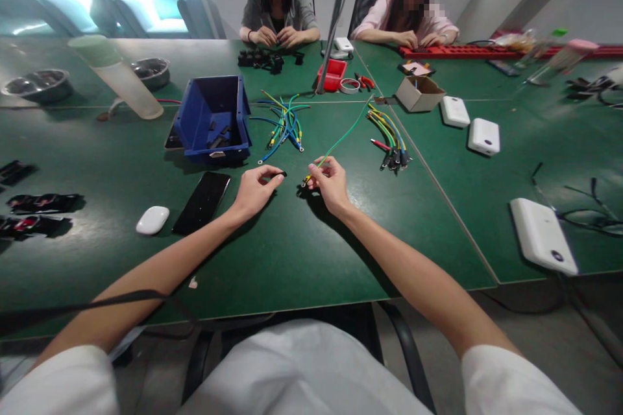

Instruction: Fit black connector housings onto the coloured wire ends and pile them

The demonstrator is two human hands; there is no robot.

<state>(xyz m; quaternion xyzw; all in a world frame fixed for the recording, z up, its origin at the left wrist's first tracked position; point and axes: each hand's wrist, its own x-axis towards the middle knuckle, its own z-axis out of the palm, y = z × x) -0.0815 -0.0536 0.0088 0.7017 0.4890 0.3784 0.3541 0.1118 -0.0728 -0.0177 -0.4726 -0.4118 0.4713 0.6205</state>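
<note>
My right hand (332, 183) pinches a green wire (343, 135) close to its near end, where a yellow sleeve and a metal ring terminal show. The wire's far end reaches away across the table. Between the thumb and finger of my left hand (256, 190) is a small black piece (283, 174), mostly hidden. The two hands are a short way apart, just above the table. Beyond them lies a loose pile of blue, green and yellow wires (285, 123) with ring terminals. To the right is a bundle of wires (389, 133) with black ends.
A blue bin (214, 154) holding small black pieces stands at left, with a black phone (202, 203) and white case (152, 220) nearer me. At right are a cardboard box (418, 98) and white devices (542, 233). Two people work across the green table (311, 266).
</note>
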